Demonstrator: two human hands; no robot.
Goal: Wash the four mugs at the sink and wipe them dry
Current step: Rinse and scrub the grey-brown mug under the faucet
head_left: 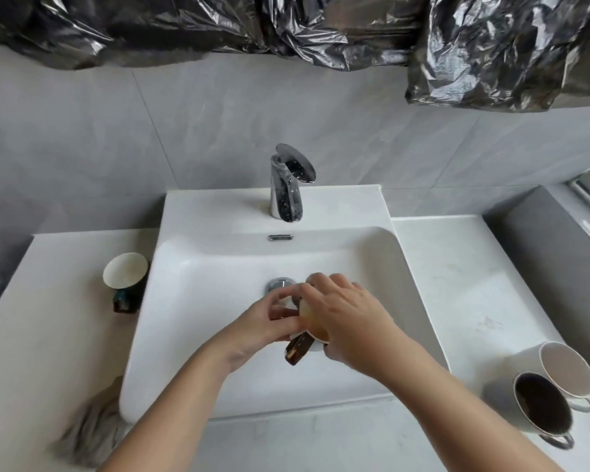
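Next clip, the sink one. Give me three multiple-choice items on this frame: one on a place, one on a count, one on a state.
1. Where does the grey cloth lie?
A. on the counter left of the basin, at the near edge
B. in the basin
C. over the faucet

2. How many mugs stand on the counter right of the basin?
A. one
B. two
C. three

3. How is the mug with the brown handle placed?
A. it stands alone on the drain
B. it hangs from the faucet
C. both hands grip it over the basin

Answers:
1 A: the cloth lies crumpled at the counter's near left corner.
2 B: a white mug and a dark-lined mug stand side by side there.
3 C: the left hand and the right hand both curl round it.
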